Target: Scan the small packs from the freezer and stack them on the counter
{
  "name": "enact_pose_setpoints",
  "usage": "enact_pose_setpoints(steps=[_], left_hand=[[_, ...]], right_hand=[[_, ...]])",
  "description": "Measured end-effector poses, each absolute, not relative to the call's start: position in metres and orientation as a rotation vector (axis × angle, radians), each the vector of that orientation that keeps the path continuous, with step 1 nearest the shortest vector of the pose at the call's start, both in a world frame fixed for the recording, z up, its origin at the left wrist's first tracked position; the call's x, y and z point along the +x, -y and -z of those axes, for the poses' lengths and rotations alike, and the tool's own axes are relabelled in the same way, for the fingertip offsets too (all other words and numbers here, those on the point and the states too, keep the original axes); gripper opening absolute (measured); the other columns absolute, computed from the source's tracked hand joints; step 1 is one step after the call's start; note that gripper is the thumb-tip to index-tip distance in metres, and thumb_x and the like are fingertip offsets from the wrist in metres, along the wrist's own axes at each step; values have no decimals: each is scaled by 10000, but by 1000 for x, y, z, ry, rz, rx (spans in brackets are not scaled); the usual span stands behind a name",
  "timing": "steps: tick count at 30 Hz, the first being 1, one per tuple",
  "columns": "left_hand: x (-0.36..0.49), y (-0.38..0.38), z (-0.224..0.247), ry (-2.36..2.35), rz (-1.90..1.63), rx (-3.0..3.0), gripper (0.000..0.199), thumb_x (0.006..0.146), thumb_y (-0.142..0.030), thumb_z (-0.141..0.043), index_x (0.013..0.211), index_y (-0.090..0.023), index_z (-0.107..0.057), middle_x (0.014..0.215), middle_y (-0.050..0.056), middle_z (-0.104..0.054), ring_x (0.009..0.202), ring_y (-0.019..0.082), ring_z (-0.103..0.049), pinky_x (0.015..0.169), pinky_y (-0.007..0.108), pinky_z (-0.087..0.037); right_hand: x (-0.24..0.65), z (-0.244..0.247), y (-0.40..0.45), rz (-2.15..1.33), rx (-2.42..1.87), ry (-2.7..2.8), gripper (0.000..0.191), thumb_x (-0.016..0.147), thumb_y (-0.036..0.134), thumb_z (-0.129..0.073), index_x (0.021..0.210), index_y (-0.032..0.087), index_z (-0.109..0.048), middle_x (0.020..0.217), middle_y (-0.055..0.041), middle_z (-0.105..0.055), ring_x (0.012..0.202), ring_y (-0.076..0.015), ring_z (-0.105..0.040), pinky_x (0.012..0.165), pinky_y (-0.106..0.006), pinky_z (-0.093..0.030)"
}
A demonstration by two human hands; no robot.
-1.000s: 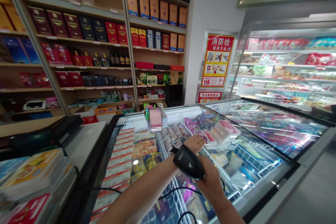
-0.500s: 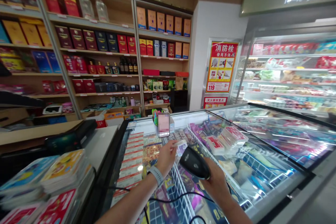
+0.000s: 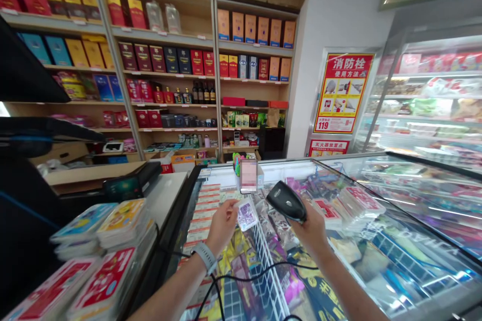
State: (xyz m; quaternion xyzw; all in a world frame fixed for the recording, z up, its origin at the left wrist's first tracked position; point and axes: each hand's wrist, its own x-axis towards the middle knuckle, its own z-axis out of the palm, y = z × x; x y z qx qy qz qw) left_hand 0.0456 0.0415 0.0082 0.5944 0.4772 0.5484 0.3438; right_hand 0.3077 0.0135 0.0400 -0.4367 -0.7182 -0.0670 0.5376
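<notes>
My left hand (image 3: 223,221), with a pale watch on the wrist, pinches the left edge of a small white and purple packet (image 3: 247,214). The packet's printed face is turned up. My right hand (image 3: 311,225) is wrapped round the handle end of a black scanner (image 3: 286,201). The scanner's head points left, above and to the right of the packet, and does not touch it. Both hands are over the glass-topped freezer (image 3: 276,164). A black cable (image 3: 259,275) loops below them.
Stacks of packs (image 3: 122,223) lie at the left beside a black device (image 3: 130,184) and a dark monitor (image 3: 32,65). A phone-like panel (image 3: 248,176) stands at the freezer's back edge. Shelves (image 3: 165,76) of boxes and bottles line the wall.
The packet now lies flatter to view, with more of its face showing. The scanner has lifted away from it to the upper right. The camera view has turned left.
</notes>
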Motion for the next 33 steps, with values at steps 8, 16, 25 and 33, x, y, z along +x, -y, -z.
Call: enact_pose_setpoints(steps=[8,16,25,33], left_hand=[[54,-20,-13,-1427,-1400,1894,353,825,-281,-541,1155,-194,-630,1108,89,-679,951,218,-642,841,356,-513],[53,-21,6,-1375,-1194,1819,356,863,-360,-543,1154,-178,-639,1151,105,-686,1021,250,-651,912,359,-506],[45,-16,14,-1437,-1201,1752,442,862,-396,-558,1266,-217,-564,1251,113,-627,1174,291,-577,1014,401,-455],[49,-30,20,-1265,-1293,1684,547,826,-356,-559,1341,-198,-461,1279,128,-598,1199,281,-570,1026,422,-454]], right_hand=[[321,-13,-12,200,-958,1763,229,837,261,-554,1050,180,-578,877,-62,-675,780,-205,-662,649,-284,-512],[315,-10,-11,78,-954,1765,191,841,247,-550,1023,196,-575,854,-42,-652,779,-199,-647,666,-294,-511],[312,-2,-9,-17,-920,1845,319,791,171,-548,1106,223,-546,939,-76,-666,850,-232,-654,712,-331,-537],[310,-12,-8,51,-951,1869,242,777,154,-503,1005,206,-566,850,-47,-656,777,-214,-646,653,-310,-513]])
